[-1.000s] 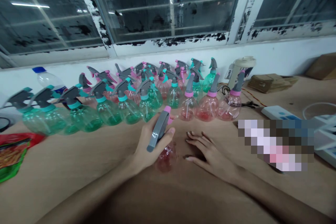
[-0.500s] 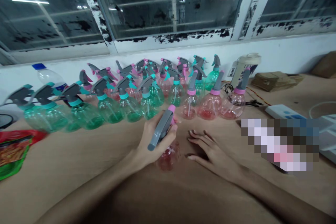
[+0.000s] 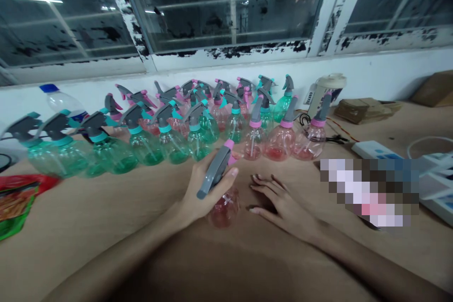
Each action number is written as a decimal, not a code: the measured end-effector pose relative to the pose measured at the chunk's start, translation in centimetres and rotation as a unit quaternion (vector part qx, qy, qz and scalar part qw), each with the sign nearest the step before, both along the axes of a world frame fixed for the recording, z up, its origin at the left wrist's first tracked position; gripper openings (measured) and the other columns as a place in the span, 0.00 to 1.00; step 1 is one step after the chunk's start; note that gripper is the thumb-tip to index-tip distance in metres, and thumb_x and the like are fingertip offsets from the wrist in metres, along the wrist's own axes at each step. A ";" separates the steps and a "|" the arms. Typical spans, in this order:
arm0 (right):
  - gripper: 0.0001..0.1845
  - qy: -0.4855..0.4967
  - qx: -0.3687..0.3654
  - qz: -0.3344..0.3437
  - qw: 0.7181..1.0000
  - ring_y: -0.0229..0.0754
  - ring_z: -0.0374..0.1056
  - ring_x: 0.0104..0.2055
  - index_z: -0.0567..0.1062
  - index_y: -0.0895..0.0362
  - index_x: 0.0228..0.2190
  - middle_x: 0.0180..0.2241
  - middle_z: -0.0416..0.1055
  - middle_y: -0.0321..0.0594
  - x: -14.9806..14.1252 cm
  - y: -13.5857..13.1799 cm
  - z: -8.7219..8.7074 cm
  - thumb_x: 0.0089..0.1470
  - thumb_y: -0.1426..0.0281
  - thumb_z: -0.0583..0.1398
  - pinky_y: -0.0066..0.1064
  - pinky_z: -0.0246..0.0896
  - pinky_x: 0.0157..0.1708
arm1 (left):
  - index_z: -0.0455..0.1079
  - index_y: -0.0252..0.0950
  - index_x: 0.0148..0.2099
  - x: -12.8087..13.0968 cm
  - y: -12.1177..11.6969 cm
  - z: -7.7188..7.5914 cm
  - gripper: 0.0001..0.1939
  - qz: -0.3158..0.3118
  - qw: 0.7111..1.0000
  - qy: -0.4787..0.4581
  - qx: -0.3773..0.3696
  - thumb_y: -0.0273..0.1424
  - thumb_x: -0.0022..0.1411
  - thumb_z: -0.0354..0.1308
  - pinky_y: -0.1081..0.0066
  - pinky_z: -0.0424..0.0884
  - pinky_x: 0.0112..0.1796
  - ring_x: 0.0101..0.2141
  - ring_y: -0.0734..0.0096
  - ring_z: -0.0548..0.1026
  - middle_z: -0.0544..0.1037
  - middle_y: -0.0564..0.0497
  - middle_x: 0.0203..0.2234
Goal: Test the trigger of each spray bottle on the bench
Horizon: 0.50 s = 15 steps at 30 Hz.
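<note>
In the head view, the left hand is wrapped round the neck of a pink spray bottle, near the middle of the table! The bottle's grey head pokes up above the grip, its clear pink body sits below, partly hidden by the fingers. To the right, the right hand lies palm down, fingers spread, holding nothing, apart from the bottle. Beyond, green spray bottles line the far left, and three pink-collared bottles stand just right of them.

Spray bottles, a coffee cup and folded brown cardboard sit on the wooden table.
</note>
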State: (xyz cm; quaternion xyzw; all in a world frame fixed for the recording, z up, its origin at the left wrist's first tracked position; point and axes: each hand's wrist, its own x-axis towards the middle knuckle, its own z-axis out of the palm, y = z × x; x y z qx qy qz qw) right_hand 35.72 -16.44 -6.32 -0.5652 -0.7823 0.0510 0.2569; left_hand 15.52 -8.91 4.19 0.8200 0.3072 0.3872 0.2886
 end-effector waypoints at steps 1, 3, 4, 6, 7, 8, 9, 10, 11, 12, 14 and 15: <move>0.24 0.001 0.002 0.002 1.000 0.48 0.57 0.61 0.67 0.54 0.52 0.57 0.65 0.46 0.0 0.0 0.0 0.57 0.56 0.56 0.52 0.47 0.60 | 0.68 0.41 0.42 0.0 0.0 0.0 0.10 0.002 1.000 0.002 0.002 0.38 0.60 0.53 0.67 0.68 0.30 0.25 0.68 0.70 0.71 0.52 0.26; 0.25 0.003 0.005 0.005 1.000 0.48 0.57 0.60 0.67 0.54 0.52 0.57 0.65 0.47 0.0 0.0 0.0 0.57 0.56 0.56 0.53 0.47 0.60 | 0.68 0.40 0.40 -0.1 0.0 -0.1 0.09 0.008 1.000 0.007 0.007 0.37 0.60 0.53 0.68 0.68 0.29 0.24 0.69 0.68 0.68 0.54 0.24; 0.25 0.003 0.006 0.006 1.000 0.48 0.57 0.60 0.67 0.54 0.52 0.57 0.65 0.47 0.1 0.0 -0.1 0.57 0.56 0.56 0.53 0.47 0.60 | 0.67 0.40 0.39 -0.1 0.0 -0.1 0.08 0.010 1.000 0.009 0.010 0.37 0.60 0.53 0.69 0.67 0.29 0.24 0.69 0.67 0.67 0.54 0.23; 0.25 -0.001 0.004 0.008 1.000 0.48 0.57 0.60 0.67 0.55 0.52 0.57 0.65 0.47 0.1 0.1 -0.1 0.57 0.55 0.56 0.53 0.46 0.60 | 0.67 0.39 0.39 -0.1 0.1 -0.1 0.08 0.011 1.000 0.011 0.019 0.36 0.60 0.53 0.69 0.67 0.28 0.24 0.70 0.67 0.67 0.55 0.23; 0.25 -0.004 0.002 0.008 1.000 0.48 0.57 0.61 0.67 0.55 0.52 0.57 0.64 0.47 0.2 0.1 -0.2 0.57 0.55 0.55 0.53 0.46 0.60 | 0.67 0.39 0.39 -0.1 0.1 -0.1 0.08 0.011 1.000 0.011 0.025 0.36 0.60 0.53 0.70 0.67 0.29 0.24 0.70 0.67 0.67 0.54 0.24; 0.25 -0.008 -0.001 0.008 1.000 0.47 0.57 0.61 0.67 0.55 0.52 0.57 0.64 0.47 0.2 0.1 -0.2 0.57 0.55 0.55 0.53 0.46 0.61 | 0.67 0.39 0.39 -0.1 0.1 -0.1 0.07 0.011 0.999 0.010 0.029 0.36 0.60 0.53 0.70 0.67 0.29 0.25 0.70 0.67 0.68 0.54 0.24; 0.25 -0.011 -0.005 0.007 1.000 0.47 0.56 0.61 0.66 0.55 0.52 0.57 0.64 0.47 0.2 0.1 -0.2 0.57 0.55 0.55 0.53 0.46 0.61 | 0.67 0.39 0.38 -0.1 0.1 -0.1 0.07 0.010 0.999 0.010 0.031 0.36 0.60 0.53 0.69 0.67 0.29 0.26 0.70 0.68 0.68 0.54 0.25; 0.25 -0.014 -0.007 0.007 1.000 0.47 0.56 0.61 0.66 0.55 0.52 0.57 0.64 0.46 0.2 0.1 -0.2 0.57 0.55 0.55 0.53 0.46 0.61 | 0.66 0.39 0.37 -0.1 0.1 -0.1 0.06 0.009 0.999 0.010 0.031 0.36 0.60 0.53 0.69 0.67 0.30 0.26 0.70 0.68 0.69 0.53 0.25; 0.26 -0.015 -0.009 0.005 1.000 0.47 0.56 0.61 0.66 0.55 0.52 0.58 0.64 0.46 0.2 0.1 -0.1 0.57 0.55 0.55 0.52 0.46 0.61 | 0.66 0.39 0.36 0.0 0.0 0.0 0.06 0.008 0.999 0.010 0.029 0.36 0.60 0.53 0.69 0.67 0.30 0.26 0.70 0.68 0.69 0.53 0.25; 0.26 -0.015 -0.010 0.003 1.000 0.47 0.56 0.61 0.66 0.55 0.52 0.58 0.64 0.46 0.1 0.1 -0.1 0.57 0.55 0.55 0.52 0.46 0.61 | 0.65 0.39 0.35 0.0 0.0 0.0 0.06 0.008 1.000 0.008 0.026 0.36 0.60 0.52 0.69 0.67 0.30 0.26 0.70 0.68 0.69 0.53 0.25; 0.25 -0.014 -0.009 0.000 1.000 0.47 0.56 0.61 0.66 0.55 0.52 0.58 0.64 0.46 0.1 0.1 -0.1 0.57 0.55 0.55 0.52 0.46 0.61 | 0.65 0.39 0.37 0.0 0.0 0.1 0.06 0.003 1.000 0.006 0.022 0.36 0.60 0.52 0.68 0.67 0.29 0.25 0.69 0.67 0.69 0.53 0.25; 0.25 -0.014 -0.009 0.000 1.000 0.47 0.56 0.61 0.66 0.55 0.52 0.58 0.63 0.46 0.1 0.1 0.0 0.57 0.55 0.55 0.52 0.46 0.61 | 0.66 0.40 0.38 0.0 0.0 0.2 0.07 -0.001 1.000 0.004 0.022 0.36 0.60 0.52 0.68 0.67 0.29 0.25 0.69 0.67 0.68 0.53 0.25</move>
